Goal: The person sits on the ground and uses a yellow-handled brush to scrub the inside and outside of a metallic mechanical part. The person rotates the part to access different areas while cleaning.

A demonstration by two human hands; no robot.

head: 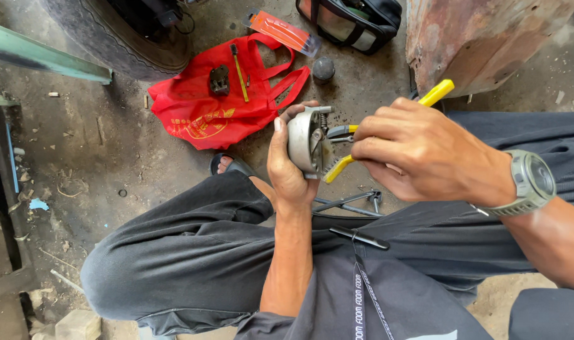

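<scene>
Left hand wrapped around a round grey metal drum part, palm behind it, thumb over the near rim, fingertips curled over the top edge; open face points toward the right hand. Right hand closed on yellow-handled pliers: one handle sticks up past the knuckles, the other comes out below the fingers, grey jaws reaching into the part's open face where a small spring shows. Can't tell if the jaws are actually pinching anything, the spot is too small. Part sits above the person's lap, between both hands, well off the ground. Grey wristwatch on the right wrist. Packages: a flat, orange blister-type pack with clear end lies on the concrete at the top, just beyond a red cloth bag with a yellow print on its near side. On the bag: a small dark block-shaped piece and a thin yellow-handled tool. Dark round knob just right of the bag's handles. Black bag with clear side panels at top edge, rusty metal body to its right, tyre top left. Black pen-like tool on the dark trousers.
</scene>
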